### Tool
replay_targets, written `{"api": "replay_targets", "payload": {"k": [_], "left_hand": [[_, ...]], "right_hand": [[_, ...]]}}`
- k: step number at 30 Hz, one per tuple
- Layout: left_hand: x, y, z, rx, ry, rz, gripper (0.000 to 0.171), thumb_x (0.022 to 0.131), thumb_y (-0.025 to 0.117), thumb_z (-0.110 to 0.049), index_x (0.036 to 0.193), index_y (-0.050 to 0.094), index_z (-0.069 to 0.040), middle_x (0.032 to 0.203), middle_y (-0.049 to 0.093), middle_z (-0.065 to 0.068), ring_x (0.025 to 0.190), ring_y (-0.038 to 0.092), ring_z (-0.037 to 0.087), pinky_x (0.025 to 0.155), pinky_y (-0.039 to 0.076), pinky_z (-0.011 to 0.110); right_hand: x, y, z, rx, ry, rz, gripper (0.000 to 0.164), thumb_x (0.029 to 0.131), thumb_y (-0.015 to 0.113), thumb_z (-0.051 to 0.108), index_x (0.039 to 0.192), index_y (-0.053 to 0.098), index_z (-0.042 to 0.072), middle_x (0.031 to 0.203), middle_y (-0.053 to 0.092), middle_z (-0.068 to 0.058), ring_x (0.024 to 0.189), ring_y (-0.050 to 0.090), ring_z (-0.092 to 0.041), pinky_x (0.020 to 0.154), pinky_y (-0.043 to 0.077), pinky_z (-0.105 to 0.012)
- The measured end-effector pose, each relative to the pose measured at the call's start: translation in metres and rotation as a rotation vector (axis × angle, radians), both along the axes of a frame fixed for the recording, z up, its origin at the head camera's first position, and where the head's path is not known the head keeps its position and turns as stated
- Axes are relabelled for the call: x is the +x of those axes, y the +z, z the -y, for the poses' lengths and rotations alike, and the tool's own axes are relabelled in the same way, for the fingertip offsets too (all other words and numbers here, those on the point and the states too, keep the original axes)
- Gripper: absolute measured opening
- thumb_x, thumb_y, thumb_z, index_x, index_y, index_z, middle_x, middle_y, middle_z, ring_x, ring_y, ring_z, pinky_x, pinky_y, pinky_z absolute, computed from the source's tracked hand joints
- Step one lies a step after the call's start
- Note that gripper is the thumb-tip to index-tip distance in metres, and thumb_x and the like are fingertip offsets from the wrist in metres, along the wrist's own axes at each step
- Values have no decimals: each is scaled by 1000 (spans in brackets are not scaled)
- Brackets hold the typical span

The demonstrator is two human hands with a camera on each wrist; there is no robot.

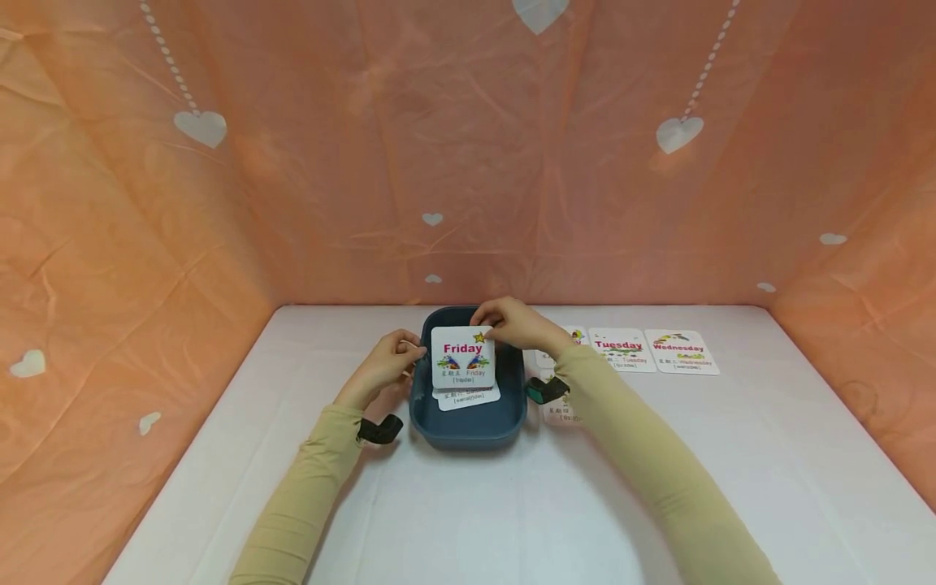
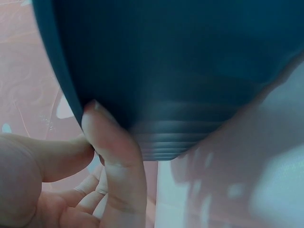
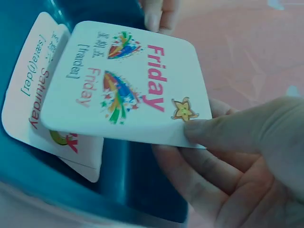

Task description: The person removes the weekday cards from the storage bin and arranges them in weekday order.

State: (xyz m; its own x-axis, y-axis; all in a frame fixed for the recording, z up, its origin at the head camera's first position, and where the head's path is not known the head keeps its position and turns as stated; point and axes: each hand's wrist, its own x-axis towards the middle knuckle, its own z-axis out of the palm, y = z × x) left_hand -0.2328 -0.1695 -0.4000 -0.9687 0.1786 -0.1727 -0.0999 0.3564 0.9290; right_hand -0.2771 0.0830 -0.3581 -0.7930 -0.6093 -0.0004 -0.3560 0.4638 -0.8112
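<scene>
My right hand (image 1: 522, 323) pinches the upper right corner of a white Friday card (image 3: 128, 80) between thumb and fingers, holding it above the dark blue plastic bin (image 1: 471, 429). Below it in the bin lies a Saturday card (image 3: 28, 90), partly covered, with the edge of at least one more card showing under it. My left hand (image 1: 382, 367) grips the bin's left rim; in the left wrist view its thumb and index finger (image 2: 116, 147) pinch the wall.
Right of the bin, a Tuesday card (image 1: 621, 349) and a Wednesday card (image 1: 682, 352) lie side by side on the white table (image 1: 468, 520). Two more cards beside the bin are partly hidden by my right arm. An orange cloth (image 1: 468, 162) with hearts hangs behind.
</scene>
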Motion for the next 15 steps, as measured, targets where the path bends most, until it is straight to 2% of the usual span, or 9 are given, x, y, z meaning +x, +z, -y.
{"api": "replay_targets", "payload": {"k": [4, 8, 11, 12, 15], "left_hand": [[0, 1, -1, 3, 2, 0, 22, 98, 54, -13, 112, 47, 3, 75, 54, 9, 60, 54, 16, 49, 42, 27], [1, 2, -2, -4, 6, -4, 21, 99, 54, -12, 112, 47, 3, 77, 55, 11, 60, 54, 15, 49, 42, 27], [0, 2, -1, 0, 3, -21, 21, 98, 54, -11, 112, 47, 3, 75, 55, 9, 59, 53, 14, 49, 41, 27], [2, 6, -2, -2, 0, -22, 21, 98, 54, -11, 112, 47, 4, 75, 55, 10, 59, 53, 14, 49, 42, 27], [1, 5, -2, -7, 0, -31, 21, 98, 54, -10, 112, 47, 4, 73, 54, 7, 60, 53, 14, 49, 42, 27]], "right_hand": [[2, 7, -8, -63, -27, 3, 24, 90, 57, -9, 114, 61, -4, 109, 63, -18, 94, 64, -27, 78, 52, -46], [5, 16, -18, -121, -55, -15, 25, 88, 59, -9, 113, 62, -5, 108, 62, -19, 94, 63, -28, 76, 53, -44], [6, 21, -28, -163, -69, -24, 25, 87, 60, -9, 112, 62, -6, 108, 61, -19, 95, 62, -29, 75, 53, -40], [7, 22, -32, -179, -71, -21, 25, 87, 59, -9, 112, 62, -6, 107, 61, -20, 95, 61, -29, 76, 53, -42], [8, 26, -44, -206, -77, -8, 26, 88, 59, -9, 113, 61, -6, 107, 61, -20, 97, 61, -30, 77, 53, -43]]}}
